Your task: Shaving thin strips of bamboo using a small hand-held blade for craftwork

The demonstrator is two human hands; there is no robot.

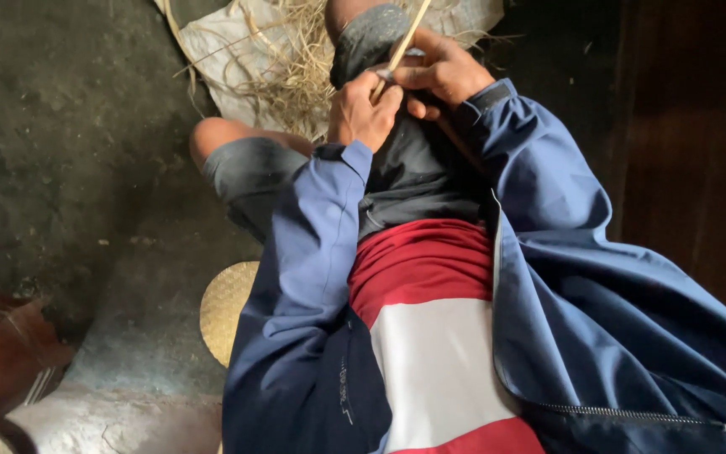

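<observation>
Bamboo strip (405, 38) pinched between both hands above the raised knee, slanting up out of view. Left hand (363, 109) fisted tight round its lower end, maybe with a blade, too hidden to tell; right hand (443, 67) curled shut just above. Could splinter or slip under uneven pressure, cutting fingers; loose shavings (291, 67) heaped just beyond.

Blue zip jacket with cuffed sleeves, red-and-white shirt, dark grey shorts
</observation>
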